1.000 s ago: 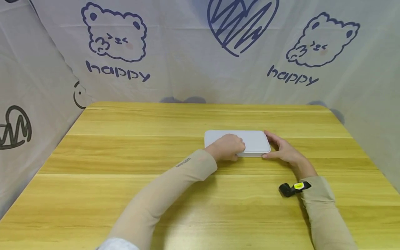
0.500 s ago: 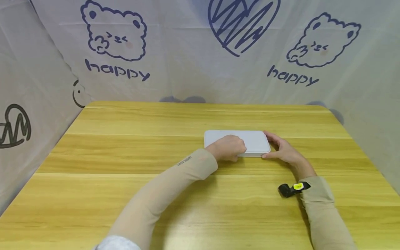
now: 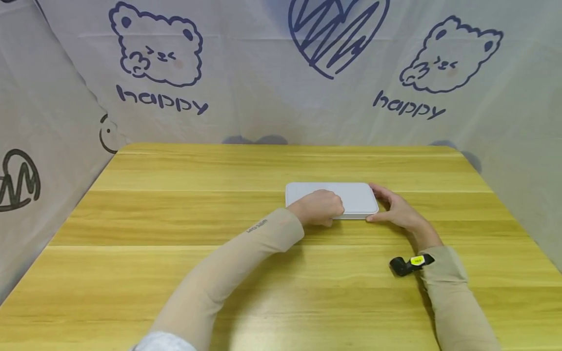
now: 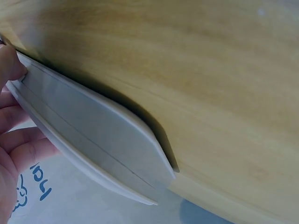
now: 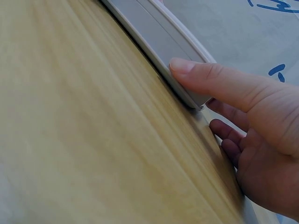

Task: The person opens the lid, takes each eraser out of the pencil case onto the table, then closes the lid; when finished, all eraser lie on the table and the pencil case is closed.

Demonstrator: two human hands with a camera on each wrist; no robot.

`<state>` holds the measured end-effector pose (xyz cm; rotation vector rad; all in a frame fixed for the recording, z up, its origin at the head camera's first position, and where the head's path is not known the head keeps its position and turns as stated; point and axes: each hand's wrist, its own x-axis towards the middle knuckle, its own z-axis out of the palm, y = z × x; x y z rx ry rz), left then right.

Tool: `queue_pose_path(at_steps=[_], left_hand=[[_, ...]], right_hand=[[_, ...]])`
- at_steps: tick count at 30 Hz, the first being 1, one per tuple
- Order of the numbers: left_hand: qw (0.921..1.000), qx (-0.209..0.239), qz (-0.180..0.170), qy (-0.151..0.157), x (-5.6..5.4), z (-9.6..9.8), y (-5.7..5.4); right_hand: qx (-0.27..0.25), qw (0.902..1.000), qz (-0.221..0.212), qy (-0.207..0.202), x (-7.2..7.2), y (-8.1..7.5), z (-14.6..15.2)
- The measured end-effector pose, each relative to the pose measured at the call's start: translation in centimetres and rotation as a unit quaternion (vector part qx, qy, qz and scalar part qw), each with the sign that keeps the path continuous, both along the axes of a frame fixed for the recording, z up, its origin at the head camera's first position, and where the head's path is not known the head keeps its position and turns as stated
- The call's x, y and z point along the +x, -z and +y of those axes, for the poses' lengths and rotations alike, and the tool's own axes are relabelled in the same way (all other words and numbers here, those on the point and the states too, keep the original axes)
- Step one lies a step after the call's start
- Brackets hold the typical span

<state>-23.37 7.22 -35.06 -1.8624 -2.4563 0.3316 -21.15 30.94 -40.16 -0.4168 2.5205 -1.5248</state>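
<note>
A flat white rectangular case [image 3: 357,197] with rounded corners lies on the wooden table. Across its top, near the front edge, is my left hand [image 3: 319,207], fingers curled. The left wrist view shows the left thumb [image 4: 11,65] at the case's side wall [image 4: 88,112], where a thin seam runs lengthwise; the other fingers bend over the lid edge. My right hand [image 3: 398,210] grips the right end. Its thumb [image 5: 205,77] presses the near side wall, and its fingers reach round behind the corner. The left hand hides part of the lid and front edge.
The wooden table [image 3: 175,273] reaches to a pale cloth [image 3: 263,97] hung behind it, printed with bears and a heart. A black wrist camera [image 3: 399,266] is strapped over the right sleeve [image 3: 452,292].
</note>
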Motion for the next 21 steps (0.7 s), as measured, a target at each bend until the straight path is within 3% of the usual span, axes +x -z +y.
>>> queue_pose_path(at_steps=[21], left_hand=[[0.9993,0.013,0.031,0.017,0.11,-0.24,0.66]], right_hand=[[-0.003,1.0,0.0,0.001,0.12,-0.34,-0.21]])
